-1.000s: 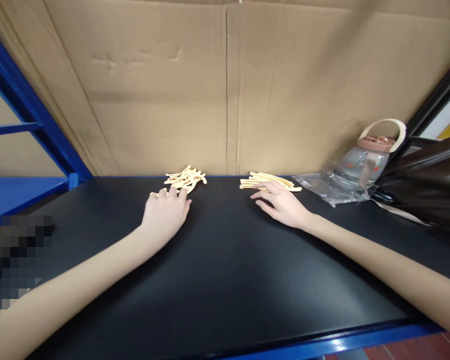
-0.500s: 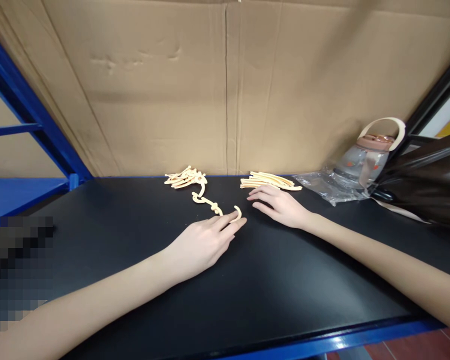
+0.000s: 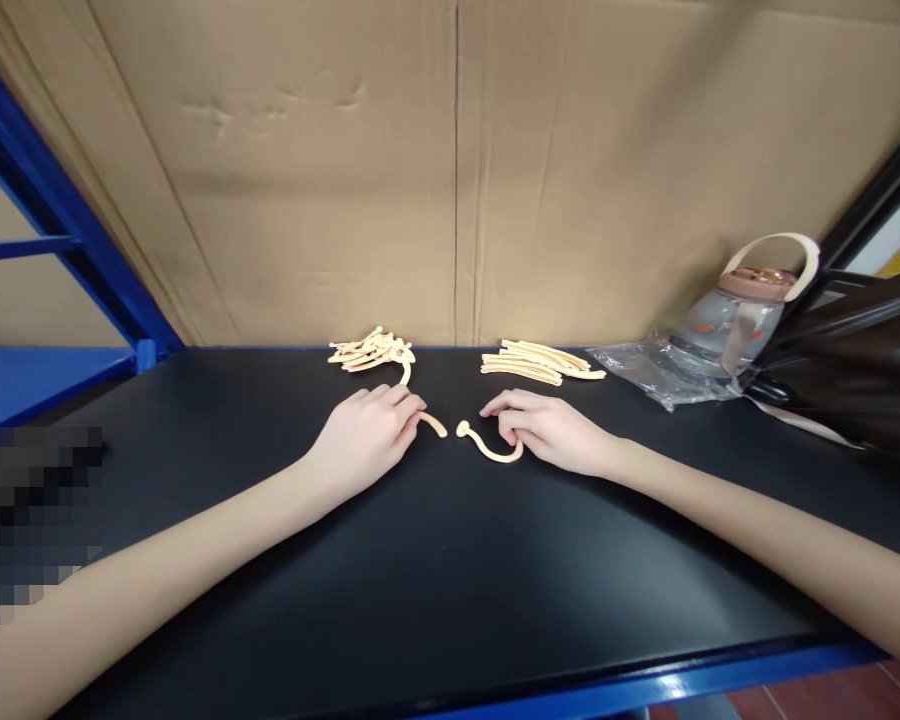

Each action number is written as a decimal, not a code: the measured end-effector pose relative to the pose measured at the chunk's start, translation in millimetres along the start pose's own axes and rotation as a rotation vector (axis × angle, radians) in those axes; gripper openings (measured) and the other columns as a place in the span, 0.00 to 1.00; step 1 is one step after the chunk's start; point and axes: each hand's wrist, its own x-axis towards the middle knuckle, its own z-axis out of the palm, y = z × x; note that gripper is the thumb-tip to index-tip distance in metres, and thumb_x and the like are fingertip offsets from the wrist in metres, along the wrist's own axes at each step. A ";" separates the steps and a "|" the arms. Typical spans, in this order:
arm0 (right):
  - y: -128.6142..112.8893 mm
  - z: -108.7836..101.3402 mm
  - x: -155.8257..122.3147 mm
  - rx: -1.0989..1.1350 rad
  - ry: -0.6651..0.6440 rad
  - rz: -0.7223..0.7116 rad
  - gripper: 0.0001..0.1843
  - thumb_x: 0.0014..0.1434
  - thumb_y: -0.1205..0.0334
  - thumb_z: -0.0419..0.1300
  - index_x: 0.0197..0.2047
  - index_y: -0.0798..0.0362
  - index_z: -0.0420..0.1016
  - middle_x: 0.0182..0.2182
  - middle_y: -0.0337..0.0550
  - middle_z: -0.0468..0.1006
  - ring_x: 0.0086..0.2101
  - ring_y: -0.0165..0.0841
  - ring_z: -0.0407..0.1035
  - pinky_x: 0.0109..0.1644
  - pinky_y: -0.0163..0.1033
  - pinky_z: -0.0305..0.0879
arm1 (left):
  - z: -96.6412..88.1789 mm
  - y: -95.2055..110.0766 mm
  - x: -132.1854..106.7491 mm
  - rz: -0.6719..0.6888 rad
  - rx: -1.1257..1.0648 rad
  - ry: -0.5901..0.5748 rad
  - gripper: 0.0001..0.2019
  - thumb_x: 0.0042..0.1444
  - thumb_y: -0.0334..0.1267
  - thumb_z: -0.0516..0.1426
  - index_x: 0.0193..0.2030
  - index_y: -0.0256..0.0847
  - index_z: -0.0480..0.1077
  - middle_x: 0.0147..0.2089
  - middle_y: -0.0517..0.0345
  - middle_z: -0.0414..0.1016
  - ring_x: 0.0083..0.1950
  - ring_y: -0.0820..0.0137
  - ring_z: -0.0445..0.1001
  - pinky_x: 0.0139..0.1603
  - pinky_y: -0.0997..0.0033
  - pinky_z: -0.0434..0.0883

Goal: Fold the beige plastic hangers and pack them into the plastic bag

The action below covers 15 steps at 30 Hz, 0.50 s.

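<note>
Two heaps of pale beige strips lie at the back of a black tabletop (image 3: 435, 600): a tangled heap (image 3: 369, 351) on the left and a neat stack (image 3: 540, 362) on the right. My left hand (image 3: 371, 437) rests on the table, its fingers pinched on the end of one short beige strip (image 3: 432, 424). My right hand (image 3: 546, 431) pinches the end of a curved beige strip (image 3: 487, 447) that lies on the table between the hands. Another strip (image 3: 406, 373) trails from the left heap toward my left hand.
A cardboard wall (image 3: 450, 170) closes the back. A clear plastic bag (image 3: 645, 372), a jug with a beige handle (image 3: 742, 305) and a dark brown bag (image 3: 847, 360) sit at the right. Blue shelf framing (image 3: 52, 230) stands at the left.
My left hand dragged linked strips out of the left heap toward the middle, then drew back left. My right hand left the stack and took the curved strip; the strips now lie apart.
</note>
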 end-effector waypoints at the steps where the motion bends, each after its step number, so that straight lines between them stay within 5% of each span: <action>1: 0.4 -0.4 0.1 0.005 -0.001 0.000 0.16 0.58 0.79 0.47 0.26 0.53 0.67 0.48 0.44 0.73 0.43 0.33 0.69 0.44 0.39 0.66 | -1.1 2.3 -0.2 0.012 0.017 0.008 0.15 0.64 0.35 0.46 0.42 0.38 0.73 0.39 0.53 0.77 0.40 0.61 0.75 0.41 0.60 0.71; 3: 0.5 -0.4 0.6 0.017 0.012 -0.004 0.16 0.58 0.78 0.47 0.26 0.53 0.67 0.46 0.44 0.75 0.43 0.33 0.69 0.44 0.39 0.66 | -1.4 5.8 -0.3 0.026 0.022 0.037 0.16 0.65 0.38 0.45 0.44 0.38 0.74 0.40 0.51 0.77 0.42 0.60 0.74 0.42 0.60 0.70; 8: -4.0 0.2 1.5 0.040 0.083 -0.012 0.10 0.65 0.66 0.50 0.42 0.52 0.72 0.41 0.43 0.77 0.41 0.33 0.70 0.46 0.40 0.67 | 5.4 1.2 1.4 -0.059 -0.042 0.016 0.25 0.66 0.47 0.44 0.61 0.32 0.63 0.63 0.40 0.64 0.61 0.54 0.65 0.56 0.55 0.64; 11: -7.2 -0.9 1.6 0.015 0.053 -0.041 0.10 0.63 0.56 0.56 0.44 0.51 0.73 0.42 0.43 0.77 0.41 0.34 0.70 0.46 0.40 0.68 | 3.7 -1.4 2.5 -0.104 -0.036 -0.038 0.23 0.66 0.46 0.43 0.55 0.32 0.68 0.53 0.42 0.74 0.52 0.56 0.71 0.50 0.56 0.66; 15: -9.5 -1.0 1.3 -0.037 0.047 -0.096 0.12 0.62 0.56 0.56 0.44 0.51 0.74 0.42 0.44 0.78 0.42 0.35 0.71 0.46 0.41 0.69 | -1.7 1.3 2.7 -0.060 0.035 0.026 0.18 0.65 0.42 0.45 0.45 0.35 0.72 0.39 0.47 0.77 0.43 0.56 0.72 0.43 0.56 0.66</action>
